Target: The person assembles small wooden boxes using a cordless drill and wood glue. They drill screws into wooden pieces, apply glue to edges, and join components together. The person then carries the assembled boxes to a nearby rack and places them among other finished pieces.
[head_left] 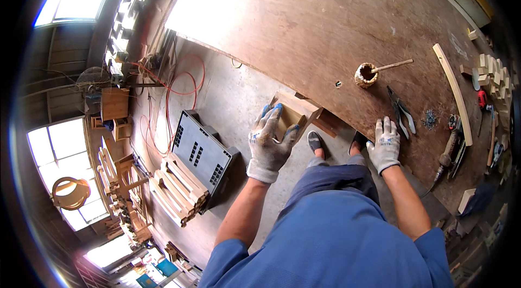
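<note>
Now the left hand (269,144) is grasping a box (293,116); the right hand (385,146) is pressing flat on the table (325,27); keeping that brace should steady it.

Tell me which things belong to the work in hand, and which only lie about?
In hand: small open wooden box, gripped by gloved left hand; gloved right hand flat on brown plywood table.

Lying about: pliers, long wooden strip, dark plastic crate.

Grey-white gloves (268,144) with blue fingertips; tan wooden box (293,114); dark slotted crate (203,152).
</note>
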Demonstrator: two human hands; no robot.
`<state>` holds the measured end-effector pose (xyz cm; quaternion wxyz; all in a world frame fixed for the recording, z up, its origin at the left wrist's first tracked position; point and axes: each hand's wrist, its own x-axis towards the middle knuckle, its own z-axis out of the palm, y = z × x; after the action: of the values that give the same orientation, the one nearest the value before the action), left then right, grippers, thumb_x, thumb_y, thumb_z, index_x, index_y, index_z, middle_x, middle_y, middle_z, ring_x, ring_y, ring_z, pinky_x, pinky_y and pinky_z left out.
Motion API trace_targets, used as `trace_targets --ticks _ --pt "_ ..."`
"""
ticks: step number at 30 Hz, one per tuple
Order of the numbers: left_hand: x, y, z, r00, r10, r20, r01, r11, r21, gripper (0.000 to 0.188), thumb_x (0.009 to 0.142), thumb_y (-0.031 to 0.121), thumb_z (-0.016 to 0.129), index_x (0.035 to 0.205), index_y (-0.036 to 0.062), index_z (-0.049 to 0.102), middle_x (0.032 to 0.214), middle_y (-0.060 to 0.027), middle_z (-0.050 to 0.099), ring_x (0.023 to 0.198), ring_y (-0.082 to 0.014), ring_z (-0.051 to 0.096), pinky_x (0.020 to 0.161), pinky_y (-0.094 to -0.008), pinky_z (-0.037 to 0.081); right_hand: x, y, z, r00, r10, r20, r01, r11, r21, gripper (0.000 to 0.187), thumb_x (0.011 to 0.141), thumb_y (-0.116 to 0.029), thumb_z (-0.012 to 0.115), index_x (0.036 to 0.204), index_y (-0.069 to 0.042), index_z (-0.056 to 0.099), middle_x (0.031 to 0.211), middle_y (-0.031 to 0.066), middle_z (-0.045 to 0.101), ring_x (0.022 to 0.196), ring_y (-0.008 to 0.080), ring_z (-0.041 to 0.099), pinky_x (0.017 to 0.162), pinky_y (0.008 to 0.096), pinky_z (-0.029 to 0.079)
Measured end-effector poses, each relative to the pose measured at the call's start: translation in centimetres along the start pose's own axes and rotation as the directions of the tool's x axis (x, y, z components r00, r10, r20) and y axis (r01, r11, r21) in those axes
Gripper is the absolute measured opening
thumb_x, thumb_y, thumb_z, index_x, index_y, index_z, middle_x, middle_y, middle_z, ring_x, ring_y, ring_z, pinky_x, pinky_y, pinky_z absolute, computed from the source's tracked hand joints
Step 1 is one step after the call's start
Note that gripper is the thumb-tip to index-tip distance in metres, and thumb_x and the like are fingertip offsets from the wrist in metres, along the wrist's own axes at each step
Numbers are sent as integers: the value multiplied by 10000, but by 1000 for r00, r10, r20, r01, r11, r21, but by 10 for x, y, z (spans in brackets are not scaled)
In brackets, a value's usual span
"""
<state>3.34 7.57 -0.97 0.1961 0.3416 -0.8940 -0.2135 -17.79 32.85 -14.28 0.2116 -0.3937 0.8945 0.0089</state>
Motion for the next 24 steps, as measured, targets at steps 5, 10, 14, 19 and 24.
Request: trace_targets --ticks 5,10,14,19,24 --pt "0 -2 1 1000 -4 0 4 1000 -7 582 794 185 891 1296 -30 690 1257 -243 715 1223 -391 679 1039 -439 544 0 0 1 1000 -3 -3 3 1000 -4 908 812 -382 827 1546 -10 443 1626 218 373 1475 387 372 1161 506 383" --pt "2 1 0 1000 -8 14 8 1000 6 584 800 203 888 1298 -31 689 1254 -244 715 1214 -391 682 1032 -441 549 0 0 1 1000 -4 -2 4 1000 -11 912 815 -387 825 1550 -8 439 1628 219 372 1474 387 372 1162 505 382" --pt "3 3 -1 1000 -13 18 13 1000 12 591 801 211 886 1303 -30 688 1256 -245 714 1213 -389 682 1032 -441 548 0 -1 -2 1000 2 13 -2 1000 -10 912 815 -387 826 1548 -5 439 1627 220 372 1472 384 372 1159 504 384" --pt "2 3 -1 1000 -19 10 19 1000 -10 593 800 203 886 1307 -29 687 1263 -244 712 1233 -388 674 1045 -443 544 0 -1 -2 1000 4 13 -4 1000 -5 911 815 -385 827 1547 -6 441 1626 219 370 1470 385 373 1160 503 383" --pt "-1 1 0 999 -38 15 39 999 -16 587 798 195 884 1305 -28 689 1266 -247 710 1262 -393 658 1055 -444 540 0 0 1 1000 0 3 0 1000 6 909 813 -384 829 1545 -9 443 1628 219 367 1474 387 369 1162 505 381"
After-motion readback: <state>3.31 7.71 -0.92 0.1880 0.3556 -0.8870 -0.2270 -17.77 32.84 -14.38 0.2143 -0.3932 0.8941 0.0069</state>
